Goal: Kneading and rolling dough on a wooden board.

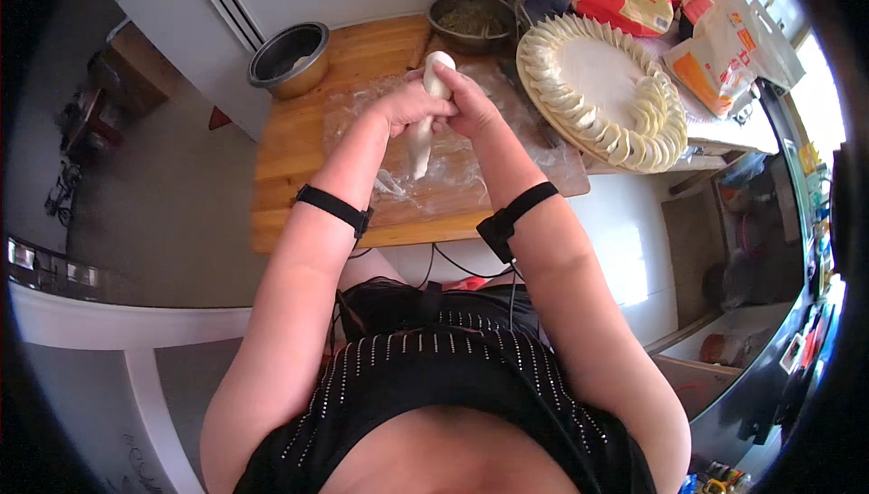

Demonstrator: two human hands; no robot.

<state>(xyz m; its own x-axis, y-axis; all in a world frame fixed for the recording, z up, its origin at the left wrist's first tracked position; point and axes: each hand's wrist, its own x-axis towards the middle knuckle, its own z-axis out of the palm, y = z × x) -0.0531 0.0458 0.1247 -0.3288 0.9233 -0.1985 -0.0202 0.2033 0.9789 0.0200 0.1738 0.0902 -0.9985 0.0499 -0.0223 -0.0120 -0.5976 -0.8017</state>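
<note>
A thick rope of white dough (pixel 422 148) is gripped between my two hands above a floured wooden board (pixel 461 188). My left hand (pixel 415 106) wraps it around the middle, fingers toward the right. My right hand (pixel 468 97) holds it from the other side, with the thumb laid along its upper part. The dough's rounded end rises past my fingers at the far side, and its thinner end hangs toward me. Loose flour is smeared over the board beneath. The fingers partly hide the dough's middle.
A dark-lined pot (pixel 288 63) stands at the table's back left. Behind the board is a metal bowl (pixel 475 19) with a greenish filling. To the right, a round tray (pixel 597 80) carries rows of dumplings. Food bags (pixel 719 53) lie beyond it. Cables (pixel 468 270) hang below the table edge.
</note>
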